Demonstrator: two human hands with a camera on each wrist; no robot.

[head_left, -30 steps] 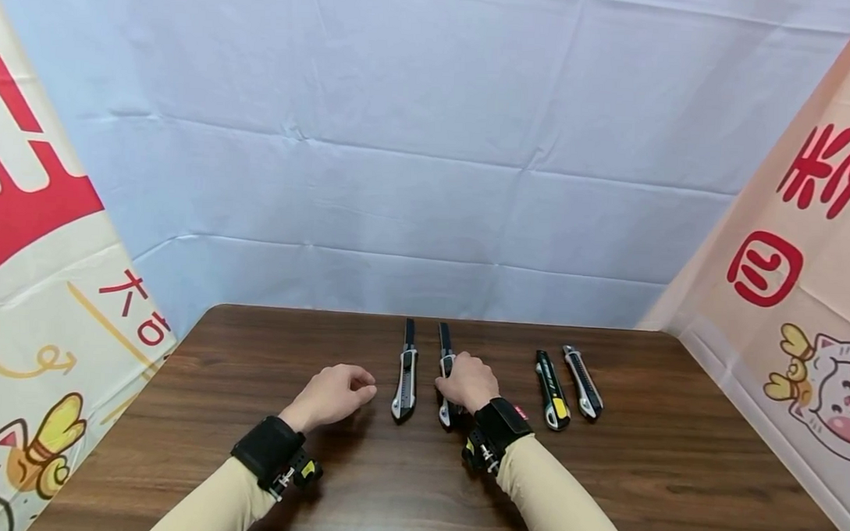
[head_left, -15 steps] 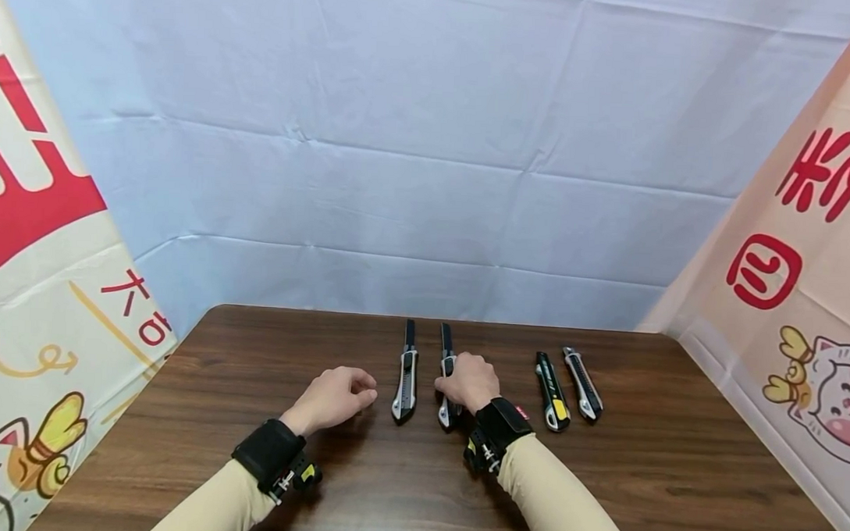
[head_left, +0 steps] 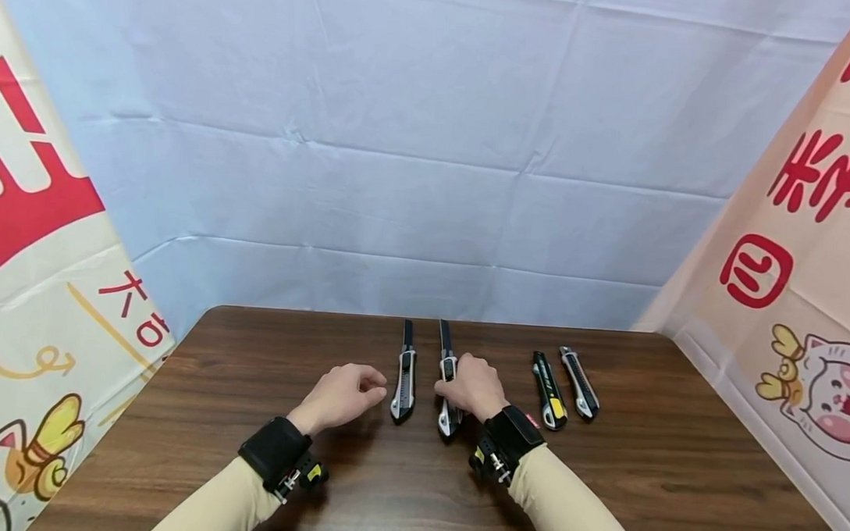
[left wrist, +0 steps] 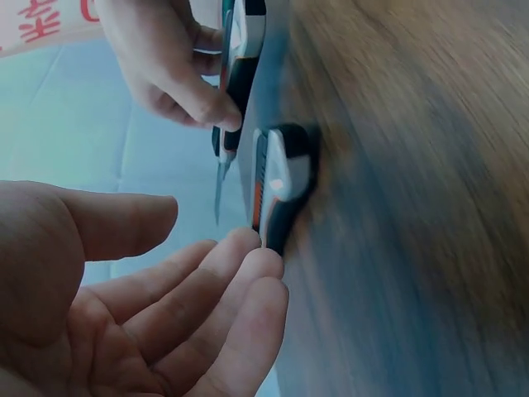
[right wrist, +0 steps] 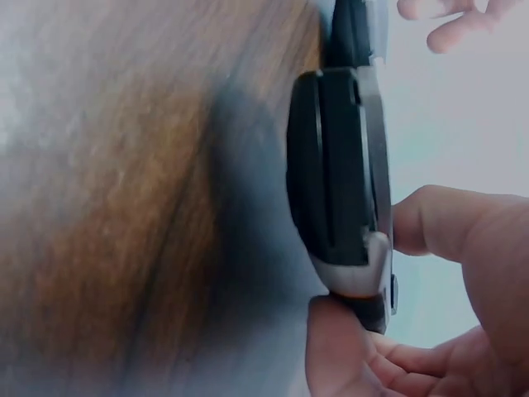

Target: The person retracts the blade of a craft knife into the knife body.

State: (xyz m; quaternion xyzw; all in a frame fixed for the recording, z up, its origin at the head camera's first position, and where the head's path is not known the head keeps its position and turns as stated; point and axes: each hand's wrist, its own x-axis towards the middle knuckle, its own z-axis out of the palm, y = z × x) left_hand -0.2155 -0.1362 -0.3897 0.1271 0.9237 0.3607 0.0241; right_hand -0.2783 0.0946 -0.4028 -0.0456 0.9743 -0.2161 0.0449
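A grey-and-black utility knife (head_left: 449, 424) is pinched between the thumb and fingers of my right hand (head_left: 475, 386). Its dark blade points toward the far table edge, and part of its body is hidden by the hand. In the right wrist view, the knife's black butt end (right wrist: 339, 165) appears slightly above the wood. To its left lies a similar utility knife (head_left: 404, 383) with its blade out. My left hand (head_left: 343, 395) hovers beside that one, fingers loosely bent; in the left wrist view its fingertips (left wrist: 263, 266) come close to the knife, and contact cannot be told.
Two more utility knives lie to the right: one black and green with a yellow patch (head_left: 551, 396), one grey and black (head_left: 581, 384). The brown wooden table (head_left: 671, 462) ends at a pale blue cloth (head_left: 400, 179). Printed banners (head_left: 755, 269) hang at both sides.
My right hand has shifted the pinched knife slightly toward me, seemingly raising its near end. My left hand has moved a little right, nearer the left knife.
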